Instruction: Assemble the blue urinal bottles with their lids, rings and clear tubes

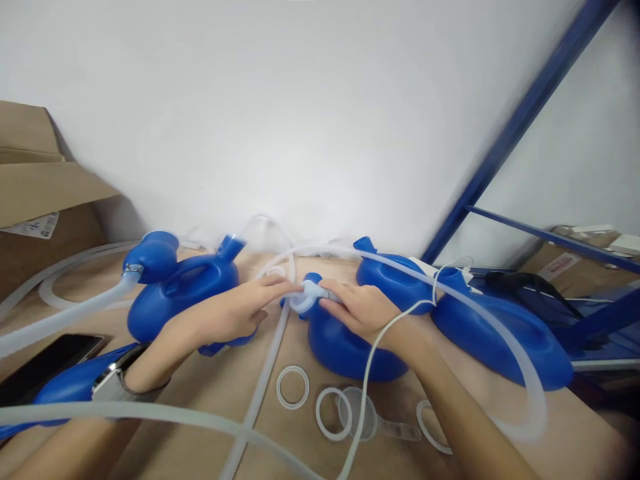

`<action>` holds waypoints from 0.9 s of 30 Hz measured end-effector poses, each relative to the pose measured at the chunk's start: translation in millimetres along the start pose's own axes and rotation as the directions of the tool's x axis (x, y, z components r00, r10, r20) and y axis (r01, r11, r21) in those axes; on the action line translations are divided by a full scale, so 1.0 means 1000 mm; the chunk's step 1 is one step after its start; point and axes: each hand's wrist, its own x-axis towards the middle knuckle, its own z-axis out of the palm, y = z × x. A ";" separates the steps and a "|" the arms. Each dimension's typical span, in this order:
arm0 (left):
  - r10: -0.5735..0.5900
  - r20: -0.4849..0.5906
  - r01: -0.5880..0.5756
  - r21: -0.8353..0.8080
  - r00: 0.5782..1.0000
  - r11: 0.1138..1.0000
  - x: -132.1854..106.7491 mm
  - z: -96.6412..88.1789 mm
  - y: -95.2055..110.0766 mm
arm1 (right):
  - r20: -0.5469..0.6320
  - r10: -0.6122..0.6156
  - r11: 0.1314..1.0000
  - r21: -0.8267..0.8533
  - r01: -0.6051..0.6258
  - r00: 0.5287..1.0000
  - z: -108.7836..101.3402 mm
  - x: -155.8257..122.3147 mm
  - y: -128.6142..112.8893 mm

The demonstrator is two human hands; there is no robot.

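My right hand (367, 310) pinches the narrow stem of a translucent white connector (307, 297) between thumb and fingers. The connector's wider end faces left, beside the neck of a blue plastic bottle (350, 353) that lies under my right hand. From the left, my left hand (233, 310) reaches over with its index finger stretched out to the connector's wide end; its thumb stays apart from the piece. A watch (117, 373) is on my left wrist. Part of the stem is hidden by my right fingers.
More blue bottles (500, 333) lie to the right and left, one with a ribbed hose (75, 317). White rings (293, 387) and a clear cap (361, 413) lie in front. Long tubing (273, 360) and a thin cable (373, 360) cross the table. A phone (50, 363) and carton (55, 193) are left.
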 end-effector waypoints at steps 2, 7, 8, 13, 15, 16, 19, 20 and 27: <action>0.042 -0.035 -0.043 -0.031 0.999 0.999 0.002 -0.001 -0.003 | 0.002 0.014 0.997 0.075 -0.014 1.000 -0.001 0.000 0.002; 0.026 -0.200 -0.026 0.002 0.979 1.000 -0.011 -0.042 0.013 | -0.052 0.074 0.937 0.344 -0.051 0.996 -0.003 -0.002 0.004; 0.019 -0.276 -0.018 0.008 0.961 1.000 -0.017 -0.054 0.021 | -0.084 0.080 0.917 0.397 -0.040 0.993 -0.004 -0.002 0.004; -0.102 -0.716 0.002 -0.139 0.691 0.990 -0.034 -0.080 0.074 | -0.262 0.057 0.818 0.565 0.105 0.963 -0.014 -0.009 -0.014; -0.162 -0.857 -0.017 -0.195 0.490 0.981 -0.026 -0.069 0.092 | -0.345 0.056 0.802 0.575 0.163 0.937 -0.019 -0.012 -0.028; -0.193 -0.896 -0.011 -0.215 0.400 0.977 -0.019 -0.061 0.099 | -0.382 0.060 0.811 0.558 0.178 0.922 -0.022 -0.013 -0.036; -0.077 -0.984 -0.085 -0.091 0.160 0.992 0.001 -0.035 0.110 | -0.408 0.101 0.849 0.511 0.135 0.907 -0.026 -0.015 -0.058; -0.013 -0.992 -0.108 -0.026 0.123 0.994 0.006 -0.027 0.111 | -0.384 0.144 0.853 0.516 0.082 0.912 -0.027 -0.015 -0.063; 0.181 -0.899 -0.253 0.082 0.399 0.964 0.010 0.028 0.110 | -0.065 0.378 0.604 0.773 -0.193 0.924 -0.024 -0.005 -0.067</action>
